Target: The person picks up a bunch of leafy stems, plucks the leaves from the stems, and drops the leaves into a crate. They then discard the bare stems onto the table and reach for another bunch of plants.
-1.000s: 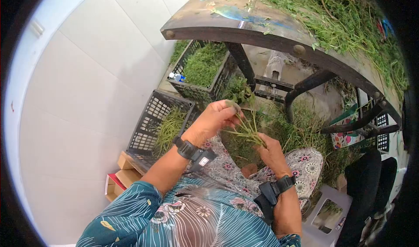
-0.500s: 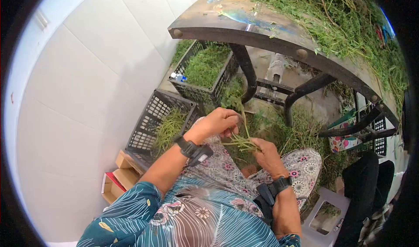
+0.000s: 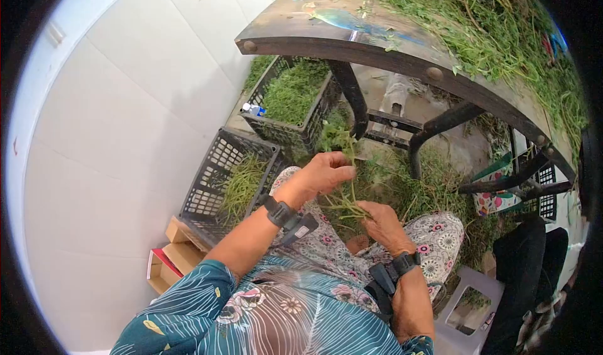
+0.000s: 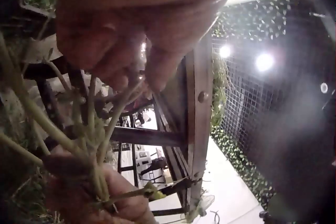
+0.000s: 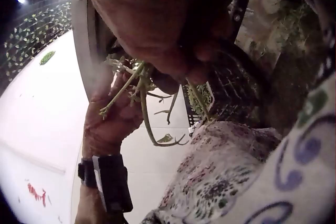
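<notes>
In the head view the right hand (image 3: 384,227) grips a small bunch of green stems (image 3: 344,208) above the lap. Up and to its left, the left hand (image 3: 325,174) pinches one leafy stem (image 3: 350,146) between thumb and fingers. The left wrist view shows the left hand (image 4: 131,19) with a stem end at its fingertips, and the right hand (image 4: 100,195) round the gathered stems (image 4: 92,150) below. Seen from the right wrist, cut stem ends (image 5: 144,92) stick out beside the right hand (image 5: 157,19), with the left hand (image 5: 110,113) behind them.
A black crate (image 3: 204,182) of stems and another crate (image 3: 301,129) of leafy greens stand at the left. Greens lie heaped on the table (image 3: 289,25) and strewn on the floor (image 3: 433,188). A grey stool (image 3: 465,330) is at lower right; cardboard boxes (image 3: 182,258) stand lower left.
The left hand has shifted slightly right and up since half a second ago, and its fingers now pinch the upright stem. The right hand stays nearly in place with the bunch.
</notes>
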### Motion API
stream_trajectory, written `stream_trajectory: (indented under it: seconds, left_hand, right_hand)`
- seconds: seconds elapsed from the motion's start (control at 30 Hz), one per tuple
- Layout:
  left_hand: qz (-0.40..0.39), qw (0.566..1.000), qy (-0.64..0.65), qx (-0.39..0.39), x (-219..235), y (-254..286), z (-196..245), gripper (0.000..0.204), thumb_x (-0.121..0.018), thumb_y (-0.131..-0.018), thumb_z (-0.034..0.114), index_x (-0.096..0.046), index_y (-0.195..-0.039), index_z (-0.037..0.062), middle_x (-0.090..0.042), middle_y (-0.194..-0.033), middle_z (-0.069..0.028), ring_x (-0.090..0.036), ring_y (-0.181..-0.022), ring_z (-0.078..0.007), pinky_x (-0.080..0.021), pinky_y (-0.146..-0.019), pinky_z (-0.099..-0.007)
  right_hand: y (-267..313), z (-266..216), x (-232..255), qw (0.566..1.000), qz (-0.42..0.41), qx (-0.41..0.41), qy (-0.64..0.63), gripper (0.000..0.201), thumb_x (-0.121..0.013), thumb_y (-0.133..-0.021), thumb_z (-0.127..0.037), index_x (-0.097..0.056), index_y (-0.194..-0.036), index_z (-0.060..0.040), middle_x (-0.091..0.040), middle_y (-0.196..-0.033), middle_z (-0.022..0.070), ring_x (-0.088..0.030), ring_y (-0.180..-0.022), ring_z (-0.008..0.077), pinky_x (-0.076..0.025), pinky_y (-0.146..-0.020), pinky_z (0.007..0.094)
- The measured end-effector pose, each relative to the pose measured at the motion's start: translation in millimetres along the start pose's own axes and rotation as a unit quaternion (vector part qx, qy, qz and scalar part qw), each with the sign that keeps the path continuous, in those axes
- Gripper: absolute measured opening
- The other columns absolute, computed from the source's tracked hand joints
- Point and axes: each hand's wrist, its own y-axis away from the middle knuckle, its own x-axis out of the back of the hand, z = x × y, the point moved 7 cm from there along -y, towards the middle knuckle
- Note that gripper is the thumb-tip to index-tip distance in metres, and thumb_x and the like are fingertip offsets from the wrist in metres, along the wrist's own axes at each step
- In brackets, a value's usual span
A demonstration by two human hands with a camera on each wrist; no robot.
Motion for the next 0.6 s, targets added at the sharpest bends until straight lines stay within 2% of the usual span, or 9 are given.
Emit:
stream_trajectory:
  seconds: [0.1,0.2,0.27,0.4,0.5,0.6]
  left_hand:
    - [0.050,0.997,-0.032,-0.041,1,4,10,0.023,-0.061,-0.079,0.022,-0.058,-0.084,0.0000,-0.052,-0.066,0.0012,-0.041,-0.053,-0.0063,-0.033,-0.046,-0.0225]
    - [0.075,0.989,-0.103,-0.080,10,-3,2,0.021,-0.054,-0.082,0.017,-0.061,-0.094,0.0012,-0.054,-0.070,0.0001,-0.046,-0.058,-0.0077,-0.037,-0.052,-0.0228]
    - [0.054,0.995,-0.057,-0.068,11,0,1,0.019,-0.051,-0.082,0.013,-0.061,-0.093,0.0014,-0.055,-0.070,-0.0002,-0.047,-0.060,-0.0080,-0.038,-0.053,-0.0226]
    - [0.038,0.995,-0.030,-0.085,17,1,3,0.019,-0.046,-0.082,0.006,-0.062,-0.093,0.0015,-0.057,-0.074,-0.0005,-0.051,-0.065,-0.0088,-0.043,-0.057,-0.0226]
    - [0.014,0.996,0.073,-0.047,14,2,1,0.021,-0.046,-0.082,0.004,-0.061,-0.097,0.0018,-0.059,-0.085,-0.0016,-0.056,-0.077,-0.0102,-0.047,-0.064,-0.0236]
    - [-0.062,0.993,0.055,-0.089,7,3,4,0.023,-0.049,-0.085,0.009,-0.058,-0.105,0.0022,-0.059,-0.097,-0.0029,-0.056,-0.088,-0.0133,-0.048,-0.074,-0.0268]
  right_hand:
    - [1,5,-3,0.999,-0.018,-0.025,-0.009,0.034,-0.055,-0.072,-0.004,-0.056,-0.106,-0.0026,-0.060,-0.096,0.0198,-0.057,-0.088,0.0362,-0.045,-0.076,0.0373]
    - [1,4,0,0.997,-0.023,-0.066,-0.031,0.036,-0.056,-0.072,-0.006,-0.055,-0.107,-0.0021,-0.060,-0.096,0.0199,-0.056,-0.089,0.0361,-0.044,-0.077,0.0367]
    - [1,10,2,0.996,-0.008,-0.087,-0.037,0.036,-0.056,-0.072,-0.008,-0.055,-0.108,-0.0020,-0.060,-0.096,0.0197,-0.056,-0.089,0.0361,-0.044,-0.077,0.0364]
    - [0,11,1,0.998,0.006,-0.061,-0.021,0.035,-0.054,-0.074,-0.008,-0.055,-0.108,-0.0022,-0.060,-0.093,0.0194,-0.057,-0.086,0.0348,-0.044,-0.076,0.0358]
    - [0,11,0,0.998,0.000,-0.057,-0.018,0.034,-0.054,-0.074,-0.009,-0.055,-0.107,-0.0021,-0.060,-0.090,0.0191,-0.057,-0.083,0.0334,-0.044,-0.074,0.0352]
    - [-1,12,0,0.998,-0.002,-0.064,-0.014,0.033,-0.054,-0.075,-0.009,-0.055,-0.107,-0.0019,-0.060,-0.088,0.0188,-0.057,-0.082,0.0325,-0.044,-0.073,0.0351]
